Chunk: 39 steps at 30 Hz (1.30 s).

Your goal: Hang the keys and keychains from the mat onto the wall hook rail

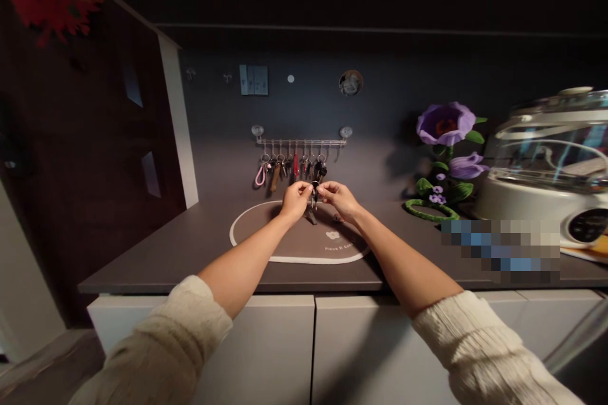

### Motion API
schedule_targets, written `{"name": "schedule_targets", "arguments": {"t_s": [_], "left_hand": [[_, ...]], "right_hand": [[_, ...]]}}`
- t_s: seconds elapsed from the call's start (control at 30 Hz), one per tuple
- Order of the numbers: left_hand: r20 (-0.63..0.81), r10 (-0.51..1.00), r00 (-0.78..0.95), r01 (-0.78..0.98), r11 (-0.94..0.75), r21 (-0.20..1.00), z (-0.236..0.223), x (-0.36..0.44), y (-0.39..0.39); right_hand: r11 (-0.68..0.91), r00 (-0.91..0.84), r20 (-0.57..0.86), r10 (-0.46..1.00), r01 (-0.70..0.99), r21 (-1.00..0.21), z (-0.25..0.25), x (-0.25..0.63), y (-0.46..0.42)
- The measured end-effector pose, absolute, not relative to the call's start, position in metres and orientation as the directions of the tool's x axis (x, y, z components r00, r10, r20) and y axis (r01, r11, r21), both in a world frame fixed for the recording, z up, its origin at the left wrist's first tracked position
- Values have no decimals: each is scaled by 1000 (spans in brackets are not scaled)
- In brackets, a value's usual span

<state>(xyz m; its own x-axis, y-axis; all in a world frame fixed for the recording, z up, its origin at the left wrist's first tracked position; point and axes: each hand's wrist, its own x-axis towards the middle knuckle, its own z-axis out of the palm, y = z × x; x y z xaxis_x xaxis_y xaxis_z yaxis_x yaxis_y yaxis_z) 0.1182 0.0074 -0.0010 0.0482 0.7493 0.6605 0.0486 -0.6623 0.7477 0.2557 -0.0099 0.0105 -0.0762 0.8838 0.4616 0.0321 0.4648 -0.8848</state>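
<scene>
My left hand (295,200) and my right hand (341,198) meet in front of the wall, each with thumb and finger pinched on a bunch of keys (314,195). The keys dangle from a ring between my fingertips, above an oval brown mat (259,231) with a white rim. Below them a small dark strip (311,218) shows, and a small reddish item (339,218) sits near my right wrist; I cannot make out either. Behind my hands, several key sets (276,174) hang from a clear hook rail (304,142), among them pink, brown and red fobs.
On the right of the dark countertop (152,247) stand purple fabric flowers (446,126) with a green ring base and a large white appliance (536,199) with a clear lid. A pixelated patch covers something in front. White cabinet doors (266,348) are below; a dark shelf overhangs.
</scene>
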Motion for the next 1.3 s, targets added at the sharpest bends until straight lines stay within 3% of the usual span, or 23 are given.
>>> {"name": "schedule_targets", "arguments": {"t_s": [0.27, 0.43, 0.7, 0.97, 1.3], "left_hand": [[713, 698, 72, 53, -716, 696, -4, 121, 8], [728, 681, 80, 176, -728, 662, -8, 119, 9], [747, 662, 52, 386, -704, 597, -13, 116, 12], [749, 660, 56, 455, -685, 569, -17, 118, 15], [746, 664, 55, 472, -676, 567, -20, 118, 18]], "right_hand": [[523, -31, 523, 852, -26, -852, 11, 253, -10], [466, 0, 470, 882, -137, -874, 14, 254, -12], [429, 79, 422, 903, -177, -886, 34, 265, -3], [375, 242, 325, 914, -200, -905, 72, 278, 14], [328, 305, 247, 920, -253, -910, 94, 271, 36]]}}
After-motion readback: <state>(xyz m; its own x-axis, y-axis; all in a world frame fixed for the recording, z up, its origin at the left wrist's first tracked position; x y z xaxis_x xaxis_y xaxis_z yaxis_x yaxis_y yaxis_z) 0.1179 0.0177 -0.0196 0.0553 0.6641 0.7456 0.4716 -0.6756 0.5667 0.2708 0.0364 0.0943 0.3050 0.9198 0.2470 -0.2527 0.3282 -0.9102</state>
